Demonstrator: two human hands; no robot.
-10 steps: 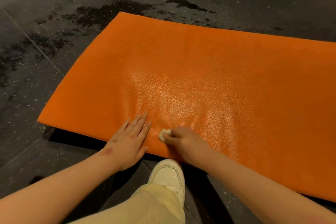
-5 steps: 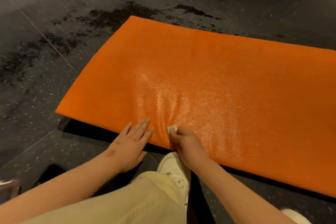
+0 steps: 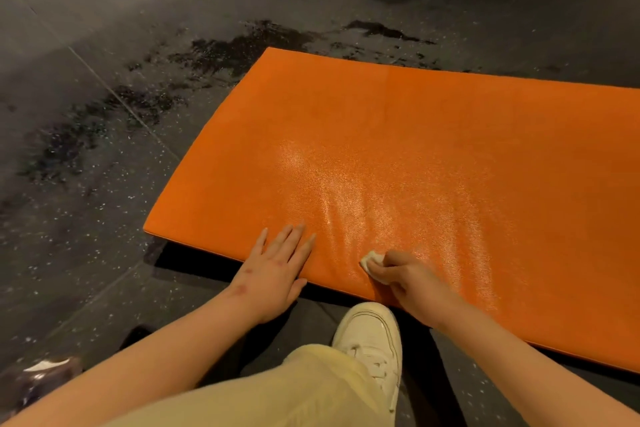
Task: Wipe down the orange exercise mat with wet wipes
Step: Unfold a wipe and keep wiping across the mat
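The mat (image 3: 415, 149) is lying flat on the dark floor (image 3: 86, 236), and the right hand (image 3: 412, 282) is pinching a wipe (image 3: 372, 262) in curled fingers, pressing it onto the mat just inside the near edge. The left hand (image 3: 273, 270) is resting on the mat just left of those fingers, its own fingers straight and spread, gripping nothing. A white shoe (image 3: 370, 333) is sitting just behind the right fingers, a trouser leg (image 3: 294, 388) is filling the foreground, and wet patches (image 3: 235, 52) are darkening the floor well beyond the fingertips.
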